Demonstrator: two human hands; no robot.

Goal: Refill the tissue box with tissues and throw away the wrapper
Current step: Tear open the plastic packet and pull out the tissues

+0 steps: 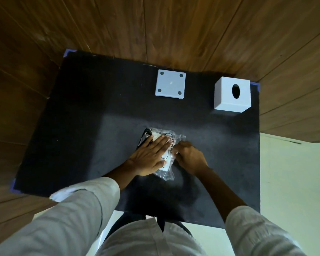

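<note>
Wood-panelled walls close in behind and to the left of a black table (81, 111), seen from above by a head-worn camera; pale floor shows to the right and below. Blue tape marks the table's corners. Its left half is bare, with open room from the middle out to the left edge. At the far edge, near the centre, a flat white square base plate (170, 86) with four dark round feet lies face up. To its right, well apart and close to the far right corner, stands a white tissue box cover (232, 94) with a dark oval opening on top. Toward the near middle of the table lies a tissue pack (167, 157) in its clear printed wrapper, its print too small to read. The left hand (149, 157) lies flat on top of the pack, fingers together and extended, pressing it down and hiding much of it. The right hand (190, 157) is curled at the pack's right edge, fingertips pinching the wrapper there; the exact grip is hidden under the knuckles. Both forearms reach in from the bottom in light rolled sleeves, cut off by the frame.
</note>
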